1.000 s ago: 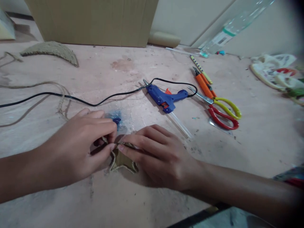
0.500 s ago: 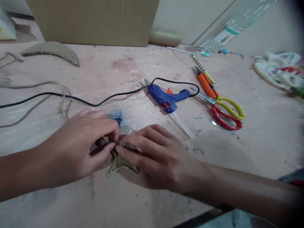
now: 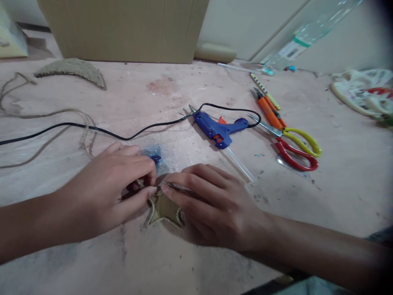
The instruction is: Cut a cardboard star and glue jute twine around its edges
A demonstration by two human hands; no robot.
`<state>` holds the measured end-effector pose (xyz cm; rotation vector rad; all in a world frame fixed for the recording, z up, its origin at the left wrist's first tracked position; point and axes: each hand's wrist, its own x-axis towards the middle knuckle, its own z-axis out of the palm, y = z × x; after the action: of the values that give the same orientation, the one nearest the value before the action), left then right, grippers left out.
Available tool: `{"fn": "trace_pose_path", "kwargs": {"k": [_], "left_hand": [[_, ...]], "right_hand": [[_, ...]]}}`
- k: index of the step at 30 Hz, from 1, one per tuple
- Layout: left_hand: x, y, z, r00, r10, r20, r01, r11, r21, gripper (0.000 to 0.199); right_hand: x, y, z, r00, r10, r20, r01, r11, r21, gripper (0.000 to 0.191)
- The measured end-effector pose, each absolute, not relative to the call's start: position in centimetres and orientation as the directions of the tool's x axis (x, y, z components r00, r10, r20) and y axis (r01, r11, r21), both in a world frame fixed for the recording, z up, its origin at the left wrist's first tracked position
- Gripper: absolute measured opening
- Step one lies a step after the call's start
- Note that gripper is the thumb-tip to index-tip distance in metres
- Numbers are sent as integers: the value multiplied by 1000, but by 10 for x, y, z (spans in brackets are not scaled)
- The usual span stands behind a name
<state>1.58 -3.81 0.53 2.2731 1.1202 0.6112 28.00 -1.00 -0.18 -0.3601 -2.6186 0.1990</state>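
Observation:
A small brown cardboard star [image 3: 164,208] with twine along its edge lies under my fingers, its upper part covered by them. My left hand [image 3: 123,184] is closed, thumb and forefinger pinching the twine [image 3: 140,183] at the star's upper left. My right hand [image 3: 211,200] grips the star from the right, its thumb and fingertips at the upper edge. The two hands' fingertips almost meet. Beyond them lies a blue glue gun [image 3: 215,128] with a clear glue stick [image 3: 241,164] in its back end.
A black cord [image 3: 107,133] and loose twine [image 3: 46,112] cross the left. Scissors [image 3: 297,149], orange cutters [image 3: 267,108] and a patterned pencil [image 3: 264,90] lie right. At the back are a twine-covered crescent [image 3: 72,71], a cardboard sheet [image 3: 125,32], a plastic bottle [image 3: 302,39] and a plastic bag [image 3: 362,90].
The whole view has shifted slightly. The right fingertips have drawn a little away from the left ones, and more of the star's face shows. Both hands keep their hold.

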Motion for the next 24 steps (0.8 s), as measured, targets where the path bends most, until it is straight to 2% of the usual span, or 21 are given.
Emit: {"fn": "trace_pose_path", "kwargs": {"k": [5, 8, 17, 24], "left_hand": [[17, -40, 4, 573, 798, 188, 604, -566, 561, 22], [17, -41, 0, 577, 794, 190, 603, -571, 558, 22], [12, -42, -1, 563, 805, 186, 537, -528, 657, 22], [15, -41, -1, 564, 806, 178, 579, -540, 611, 13]], "right_hand": [[281, -7, -3, -840, 323, 435, 218, 936, -276, 23], [281, -7, -5, -799, 365, 478, 241, 923, -301, 33], [280, -8, -1, -822, 340, 457, 257, 938, -234, 27], [282, -7, -3, -817, 362, 448, 274, 928, -252, 30]]}}
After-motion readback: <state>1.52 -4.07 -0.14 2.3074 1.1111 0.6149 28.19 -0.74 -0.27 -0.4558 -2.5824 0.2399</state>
